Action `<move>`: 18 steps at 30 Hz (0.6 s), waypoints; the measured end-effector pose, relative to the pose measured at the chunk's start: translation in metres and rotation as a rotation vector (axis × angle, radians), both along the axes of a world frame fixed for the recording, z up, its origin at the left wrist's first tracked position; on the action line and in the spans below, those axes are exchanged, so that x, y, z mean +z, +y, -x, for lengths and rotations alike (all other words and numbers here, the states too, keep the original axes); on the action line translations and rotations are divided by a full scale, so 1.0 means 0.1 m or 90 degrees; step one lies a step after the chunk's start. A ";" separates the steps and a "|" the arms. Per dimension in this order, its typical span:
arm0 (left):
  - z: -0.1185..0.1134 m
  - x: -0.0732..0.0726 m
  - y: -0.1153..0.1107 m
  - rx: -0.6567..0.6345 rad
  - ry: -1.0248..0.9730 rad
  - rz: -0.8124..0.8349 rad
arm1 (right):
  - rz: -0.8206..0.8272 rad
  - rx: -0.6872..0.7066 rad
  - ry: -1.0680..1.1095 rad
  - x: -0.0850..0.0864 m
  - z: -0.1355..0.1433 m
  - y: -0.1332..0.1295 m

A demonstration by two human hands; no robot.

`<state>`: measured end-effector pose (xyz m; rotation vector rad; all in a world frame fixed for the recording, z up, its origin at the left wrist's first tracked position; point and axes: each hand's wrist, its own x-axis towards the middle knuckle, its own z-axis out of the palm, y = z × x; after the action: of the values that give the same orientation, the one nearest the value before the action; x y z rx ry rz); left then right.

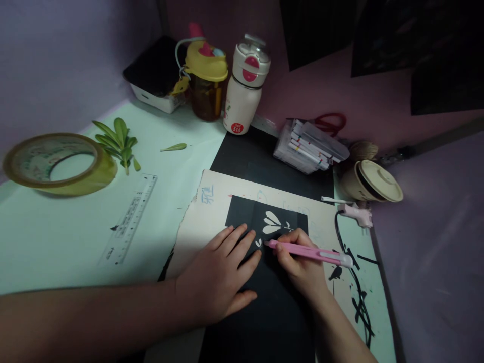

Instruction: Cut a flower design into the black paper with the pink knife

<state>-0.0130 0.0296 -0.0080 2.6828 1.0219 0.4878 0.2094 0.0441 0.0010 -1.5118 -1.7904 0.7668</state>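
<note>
Black paper [245,214], with a white flower shape [271,223] and small leaf shapes, on a pale sheet [189,227] near the middle of the tabletop [75,237]. Left hand [217,272] over the paper's left side, fingers spread, without a grip on anything. Right hand [302,264] with fingers narrow around a pink tool [310,252], tip by the leaf shapes. On the far bottle [244,88], "316" in a red circle. At left, on clear ruler [130,219] and tape roll [102,174], unreadable print. Blue writing [207,194] on the sheet, also unclear.

Two bare, smooth, tapering forearms [109,315]
</note>
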 end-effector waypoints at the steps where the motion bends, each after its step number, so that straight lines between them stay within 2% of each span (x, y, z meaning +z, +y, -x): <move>1: 0.00 0.00 0.00 -0.001 0.000 0.000 | 0.000 -0.003 0.000 0.00 0.00 0.00; 8: -0.01 0.00 0.00 0.000 -0.002 0.003 | 0.003 -0.031 0.006 0.00 0.00 0.00; 18: 0.00 0.01 0.01 0.001 0.007 0.005 | 0.034 0.034 0.022 0.02 -0.02 0.00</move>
<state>-0.0130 0.0303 -0.0069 2.6809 1.0269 0.4696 0.2115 0.0439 0.0027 -1.4803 -1.8044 0.8680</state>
